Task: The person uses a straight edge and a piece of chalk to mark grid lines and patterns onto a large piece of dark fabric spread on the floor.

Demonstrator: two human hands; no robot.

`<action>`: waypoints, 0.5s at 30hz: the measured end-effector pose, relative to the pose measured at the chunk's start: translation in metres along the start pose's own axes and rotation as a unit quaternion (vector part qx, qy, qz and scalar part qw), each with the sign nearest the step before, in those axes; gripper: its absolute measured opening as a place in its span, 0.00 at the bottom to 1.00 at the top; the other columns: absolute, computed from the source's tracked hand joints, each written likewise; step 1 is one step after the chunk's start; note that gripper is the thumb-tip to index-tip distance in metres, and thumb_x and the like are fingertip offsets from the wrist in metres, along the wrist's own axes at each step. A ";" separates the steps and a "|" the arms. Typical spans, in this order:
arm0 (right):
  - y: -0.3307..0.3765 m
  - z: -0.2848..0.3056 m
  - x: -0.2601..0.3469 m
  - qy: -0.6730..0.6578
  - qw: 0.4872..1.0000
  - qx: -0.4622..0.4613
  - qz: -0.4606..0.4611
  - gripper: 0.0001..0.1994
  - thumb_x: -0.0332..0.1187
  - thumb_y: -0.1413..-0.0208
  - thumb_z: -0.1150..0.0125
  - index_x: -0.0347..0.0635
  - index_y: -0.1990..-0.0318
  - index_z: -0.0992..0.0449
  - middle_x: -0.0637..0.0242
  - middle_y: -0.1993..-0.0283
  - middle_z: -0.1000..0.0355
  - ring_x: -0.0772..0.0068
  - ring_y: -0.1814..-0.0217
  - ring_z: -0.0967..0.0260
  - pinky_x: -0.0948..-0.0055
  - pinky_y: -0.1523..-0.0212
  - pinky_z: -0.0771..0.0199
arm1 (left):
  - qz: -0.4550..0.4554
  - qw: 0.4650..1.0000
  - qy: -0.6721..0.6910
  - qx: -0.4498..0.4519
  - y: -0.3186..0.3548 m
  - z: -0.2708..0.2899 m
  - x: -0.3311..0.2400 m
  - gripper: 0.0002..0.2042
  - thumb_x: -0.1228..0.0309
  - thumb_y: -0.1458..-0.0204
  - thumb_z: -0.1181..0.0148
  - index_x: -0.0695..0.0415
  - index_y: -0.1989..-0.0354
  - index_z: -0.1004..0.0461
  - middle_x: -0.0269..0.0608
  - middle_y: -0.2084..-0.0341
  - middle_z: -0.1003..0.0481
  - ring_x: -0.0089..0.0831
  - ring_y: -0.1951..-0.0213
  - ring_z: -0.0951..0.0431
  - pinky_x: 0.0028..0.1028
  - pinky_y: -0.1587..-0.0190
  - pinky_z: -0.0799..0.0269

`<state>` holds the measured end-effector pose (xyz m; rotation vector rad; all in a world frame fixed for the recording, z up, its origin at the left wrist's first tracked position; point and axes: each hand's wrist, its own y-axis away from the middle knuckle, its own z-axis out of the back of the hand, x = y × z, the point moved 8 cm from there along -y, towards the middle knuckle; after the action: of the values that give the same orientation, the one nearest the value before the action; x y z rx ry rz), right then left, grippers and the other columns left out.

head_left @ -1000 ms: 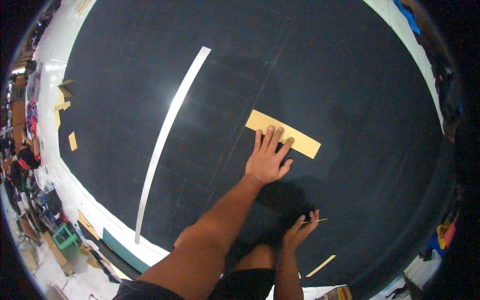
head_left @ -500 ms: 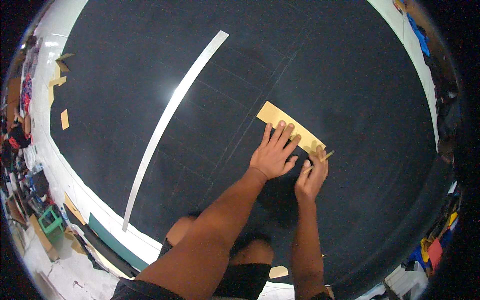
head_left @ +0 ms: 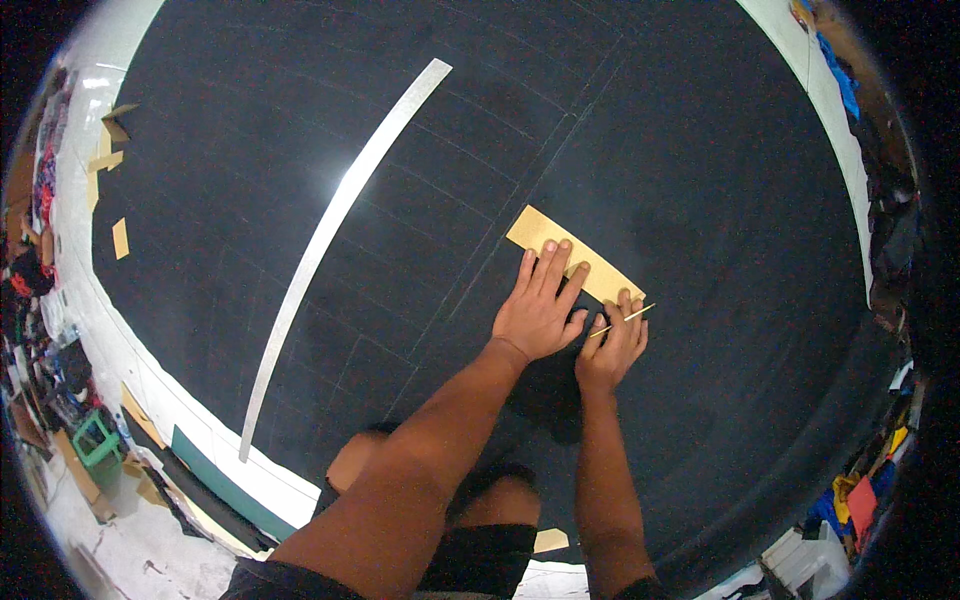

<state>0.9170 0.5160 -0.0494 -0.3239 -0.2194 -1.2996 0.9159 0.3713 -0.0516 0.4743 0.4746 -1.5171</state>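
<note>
Head view. Seen from here, the right hand (head_left: 612, 355), a second ago well apart near the knee, has come up to the right end of the yellow strip (head_left: 600, 278); its bent fingers pinch a thin yellow stick (head_left: 645, 309). The left hand (head_left: 537, 317) stays flat on the strip, fingers slightly spread. Both hands thus now meet at the strip, lying on black cloth (head_left: 740, 220) beside pale lines (head_left: 475, 256).

Left hand (head_left: 532, 312) rests on card (head_left: 532, 230); right hand (head_left: 608, 358), holding stick (head_left: 634, 315), touches card's end; strip (head_left: 335, 205) slants toward tabletop's (head_left: 275, 493) near-left edge.
</note>
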 end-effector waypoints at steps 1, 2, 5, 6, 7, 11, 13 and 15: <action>0.000 0.000 0.000 0.001 1.000 -0.001 0.000 0.13 0.34 0.34 0.48 0.42 0.46 0.27 0.57 0.31 0.34 0.49 0.25 0.44 0.45 0.27 0.55 | -0.001 1.000 -0.003 -0.002 0.000 0.000 0.000 0.33 0.52 0.44 0.43 0.56 0.33 0.37 0.63 0.29 0.47 0.60 0.27 0.50 0.57 0.28 0.57; -0.001 0.000 0.000 0.002 1.000 -0.003 -0.001 0.13 0.34 0.34 0.48 0.42 0.46 0.27 0.57 0.31 0.34 0.50 0.25 0.44 0.45 0.27 0.55 | -0.003 1.000 -0.006 -0.004 -0.001 0.001 0.000 0.33 0.52 0.44 0.43 0.56 0.33 0.37 0.63 0.29 0.47 0.60 0.27 0.50 0.57 0.28 0.57; -0.001 -0.001 -0.001 0.006 1.000 0.004 -0.005 0.12 0.34 0.34 0.47 0.42 0.47 0.26 0.57 0.31 0.33 0.50 0.25 0.44 0.45 0.27 0.55 | -0.003 1.000 -0.010 -0.001 -0.001 0.001 0.000 0.33 0.52 0.45 0.42 0.57 0.32 0.37 0.63 0.29 0.47 0.60 0.27 0.50 0.58 0.28 0.56; -0.001 -0.002 -0.002 0.007 1.000 0.008 -0.006 0.11 0.34 0.34 0.47 0.42 0.48 0.26 0.57 0.31 0.33 0.51 0.24 0.44 0.45 0.27 0.55 | -0.002 1.000 -0.011 0.001 -0.001 0.000 0.000 0.34 0.52 0.45 0.42 0.57 0.32 0.37 0.64 0.29 0.47 0.60 0.27 0.50 0.58 0.28 0.56; -0.001 -0.002 -0.002 0.005 1.000 0.006 -0.007 0.12 0.34 0.34 0.47 0.43 0.48 0.25 0.58 0.31 0.33 0.51 0.25 0.43 0.44 0.27 0.55 | -0.001 1.000 -0.008 0.000 -0.001 0.001 0.000 0.34 0.52 0.45 0.42 0.57 0.32 0.37 0.64 0.29 0.47 0.61 0.27 0.50 0.58 0.28 0.56; 0.000 -0.001 -0.004 -0.005 1.000 -0.004 -0.009 0.12 0.35 0.35 0.45 0.45 0.48 0.24 0.59 0.32 0.32 0.51 0.26 0.42 0.44 0.27 0.55 | -0.003 1.000 -0.007 0.000 -0.002 0.001 -0.002 0.34 0.53 0.45 0.41 0.58 0.32 0.37 0.65 0.29 0.48 0.61 0.28 0.49 0.58 0.28 0.56; 0.000 0.000 -0.004 -0.010 1.000 -0.009 -0.010 0.12 0.35 0.35 0.45 0.45 0.47 0.24 0.59 0.32 0.32 0.51 0.26 0.41 0.44 0.27 0.55 | -0.005 1.000 -0.013 -0.001 -0.002 0.002 -0.002 0.34 0.53 0.45 0.41 0.58 0.32 0.37 0.65 0.29 0.48 0.62 0.28 0.49 0.58 0.28 0.55; 0.000 0.000 -0.004 -0.014 1.000 -0.013 -0.010 0.12 0.34 0.35 0.45 0.45 0.47 0.25 0.59 0.31 0.32 0.51 0.26 0.41 0.44 0.27 0.55 | -0.008 1.000 -0.016 -0.006 -0.002 0.002 -0.003 0.34 0.53 0.45 0.41 0.58 0.32 0.37 0.65 0.29 0.48 0.62 0.28 0.49 0.58 0.28 0.55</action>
<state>0.9158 0.5196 -0.0506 -0.3619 -0.2305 -1.3199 0.9139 0.3726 -0.0477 0.4365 0.4630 -1.5349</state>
